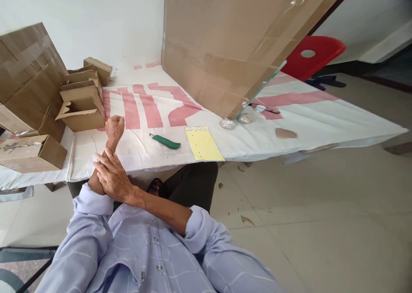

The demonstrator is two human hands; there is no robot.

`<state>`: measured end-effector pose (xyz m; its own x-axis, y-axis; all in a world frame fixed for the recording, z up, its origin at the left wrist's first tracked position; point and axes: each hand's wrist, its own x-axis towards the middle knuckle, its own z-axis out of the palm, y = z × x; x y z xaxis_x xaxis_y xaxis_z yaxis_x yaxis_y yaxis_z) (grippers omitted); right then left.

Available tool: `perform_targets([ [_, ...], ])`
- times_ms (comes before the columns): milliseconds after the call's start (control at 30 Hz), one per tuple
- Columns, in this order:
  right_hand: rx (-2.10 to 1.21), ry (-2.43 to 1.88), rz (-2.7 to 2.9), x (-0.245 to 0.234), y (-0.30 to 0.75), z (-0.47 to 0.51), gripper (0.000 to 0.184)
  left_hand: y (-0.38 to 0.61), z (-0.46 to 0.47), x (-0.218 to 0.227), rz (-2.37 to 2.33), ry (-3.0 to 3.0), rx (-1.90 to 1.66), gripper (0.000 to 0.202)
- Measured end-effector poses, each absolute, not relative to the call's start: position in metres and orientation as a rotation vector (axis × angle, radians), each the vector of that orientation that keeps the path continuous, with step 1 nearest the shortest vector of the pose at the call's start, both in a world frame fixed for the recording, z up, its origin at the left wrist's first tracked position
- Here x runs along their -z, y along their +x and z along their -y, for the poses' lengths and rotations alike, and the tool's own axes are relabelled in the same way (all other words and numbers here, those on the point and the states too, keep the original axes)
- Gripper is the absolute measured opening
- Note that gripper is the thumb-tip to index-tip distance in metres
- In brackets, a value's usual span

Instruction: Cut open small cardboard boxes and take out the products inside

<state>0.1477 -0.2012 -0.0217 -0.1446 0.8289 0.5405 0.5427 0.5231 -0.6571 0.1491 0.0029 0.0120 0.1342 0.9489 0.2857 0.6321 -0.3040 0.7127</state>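
Left grip (115,128) curled into a fist. Right grip (113,177) loose, fingers extended, laid across left forearm (96,183). Small carton (80,120) just beside left grip, its 10 o'clock. Green cutter (165,141) at its 3 o'clock, on cloth-covered surface (138,145); yellow sheet (205,144) beyond, also 3. Large cardboard panel (219,48): 2 o'clock.
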Motion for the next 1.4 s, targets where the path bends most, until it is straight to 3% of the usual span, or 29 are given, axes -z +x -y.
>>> perform_targets([
  [167, -0.285, -0.918, 2.175, 0.013, 0.133, 0.215, 0.034, 0.161, -0.015, 0.003, -1.527, 1.893, -0.901, 0.015],
  [333, -0.225, -0.781, 2.304, 0.027, 0.140, 0.205, 0.055, 0.159, -0.011, 0.014, -1.415, 1.706, -0.810, 0.019],
  [533, -0.169, -1.274, 1.994, 0.060, 0.234, 0.150, 0.040, 0.118, 0.025, 0.021, -1.301, 1.643, -0.821, 0.025],
  [800, -0.168, -2.208, 1.695, 0.082, 0.367, 0.139, 0.038, 0.053, 0.089, 0.039, -1.301, 1.634, -0.908, 0.028],
  [1100, 0.027, -2.091, 1.824, 0.113, 0.358, 0.143, 0.030, 0.009, 0.144, 0.057, -1.509, 1.685, -1.063, 0.019],
  [1400, 0.140, -2.035, 1.780, 0.136, 0.352, 0.155, 0.034, -0.070, 0.158, 0.027, -1.869, 1.664, -1.410, 0.014],
])
